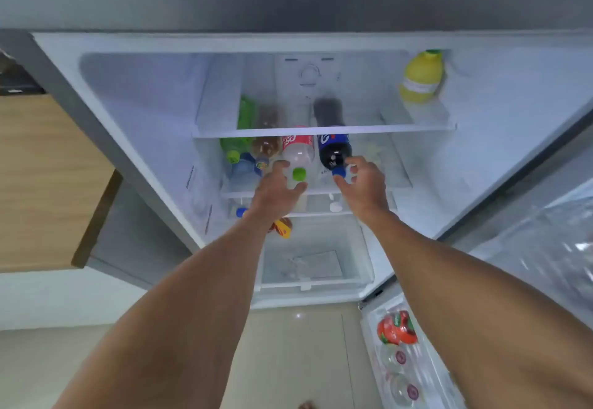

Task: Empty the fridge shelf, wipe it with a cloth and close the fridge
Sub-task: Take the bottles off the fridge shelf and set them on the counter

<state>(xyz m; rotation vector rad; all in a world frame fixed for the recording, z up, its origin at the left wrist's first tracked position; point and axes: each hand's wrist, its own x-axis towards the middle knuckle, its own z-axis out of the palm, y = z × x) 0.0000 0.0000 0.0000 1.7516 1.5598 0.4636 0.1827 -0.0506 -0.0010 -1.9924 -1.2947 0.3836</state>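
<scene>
The fridge stands open with several bottles lying on its middle shelf [394,180]. My left hand [276,190] curls around the neck of a clear bottle with a red label and green cap [298,155]. My right hand [362,184] closes on the neck of a dark cola bottle with a blue cap [333,148]. To the left lie a green bottle [232,147], a brown bottle [264,147] and a pale blue bottle [244,168]. No cloth is in view.
A yellow bottle [418,76] stands on the upper shelf at the right. Below are a drawer with small items [282,227] and a crisper bin [317,267]. The open door [417,360] at the lower right holds a red bottle [398,328] and jars. A wooden cabinet [41,180] is at the left.
</scene>
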